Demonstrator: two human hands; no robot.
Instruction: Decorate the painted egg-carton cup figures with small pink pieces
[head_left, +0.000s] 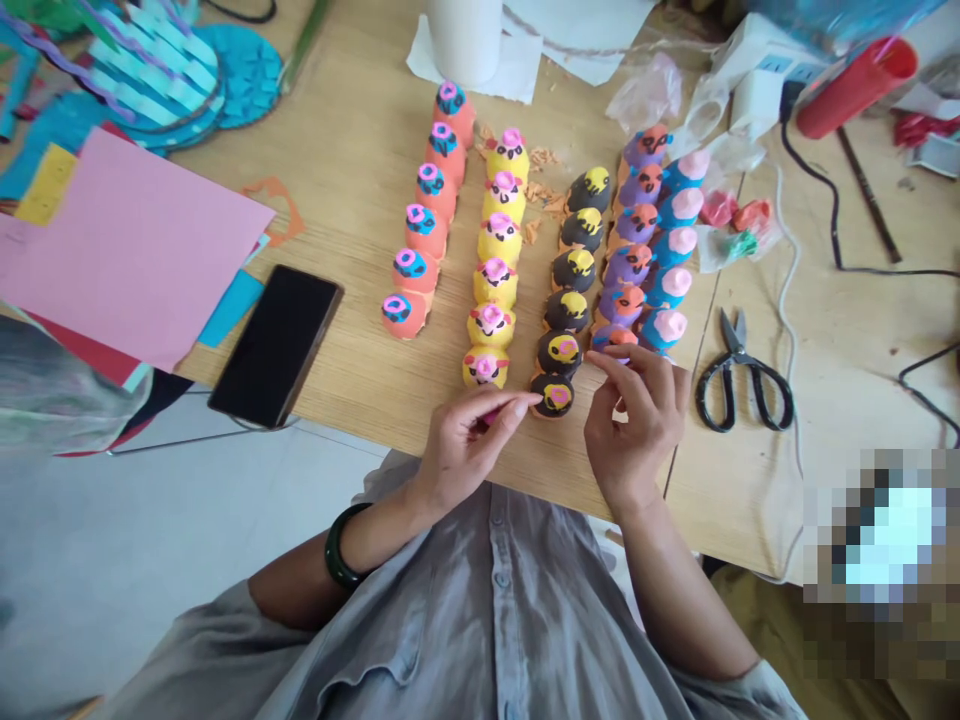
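Note:
Several rows of painted egg-carton cups stand on the wooden table (352,190): an orange row (424,225), a yellow row (496,265), a black row (574,280), a purple row (634,235) and a blue row (675,250). My left hand (469,440) is closed in a pinch on a small pink piece, its fingertips touching the nearest black cup (553,394). My right hand (637,415) hovers just right of that cup with fingers curled and pinched; what it holds is too small to make out.
A black phone (276,343) lies near the table's front edge at left, beside pink paper (127,245) and blue paper crafts (165,70). Black scissors (739,372) lie to the right. A white roll (465,35), plastic bags, a power strip (765,55) and cables sit at the back.

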